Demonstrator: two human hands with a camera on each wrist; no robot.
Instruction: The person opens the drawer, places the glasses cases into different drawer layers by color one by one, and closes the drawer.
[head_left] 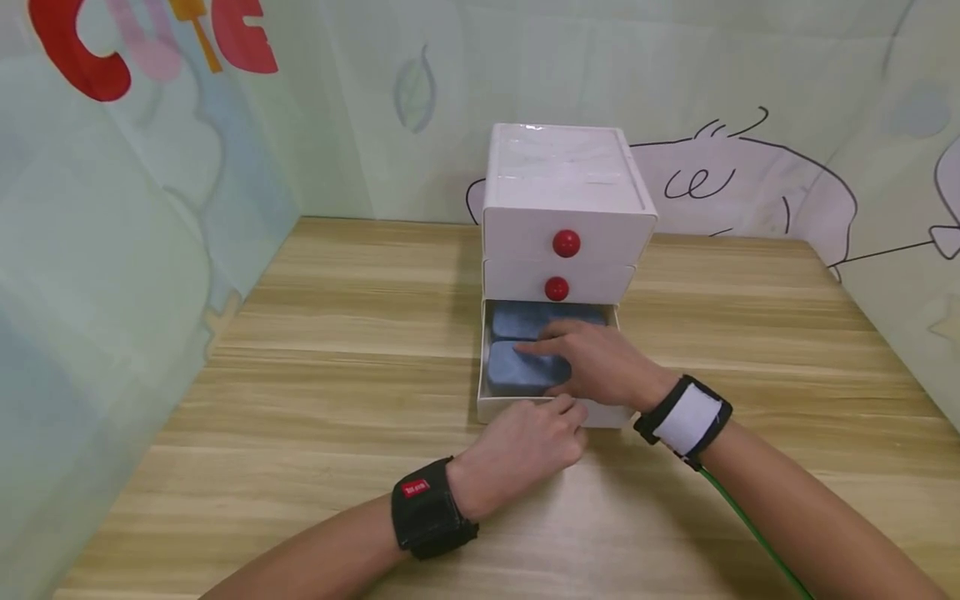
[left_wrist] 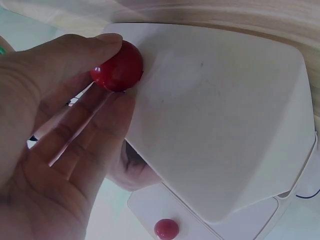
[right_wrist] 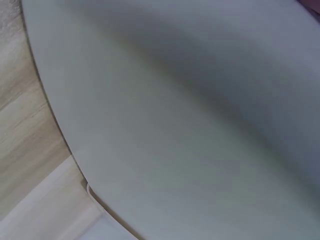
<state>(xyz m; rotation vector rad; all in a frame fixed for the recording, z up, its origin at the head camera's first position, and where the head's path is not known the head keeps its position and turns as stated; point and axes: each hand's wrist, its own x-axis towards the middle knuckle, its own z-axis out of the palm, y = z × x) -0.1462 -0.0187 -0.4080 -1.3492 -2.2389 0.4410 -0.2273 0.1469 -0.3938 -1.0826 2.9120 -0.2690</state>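
Note:
A white drawer unit stands on the wooden table with its bottom drawer pulled out. Two blue, rounded box-shaped blocks lie inside it, one behind the other. My left hand is at the drawer's front. In the left wrist view, its thumb and fingers pinch the red round knob on the white drawer front. My right hand reaches into the drawer from the right. Its thumb and fingers straddle the front blue block, gripping it and hiding its right end. The drawer's pale wall fills most of the right wrist view.
Above the open drawer are two closed drawers with red knobs. A printed cloth wall stands behind the table, and another is at the left. A green cord runs from the right wristband along the forearm.

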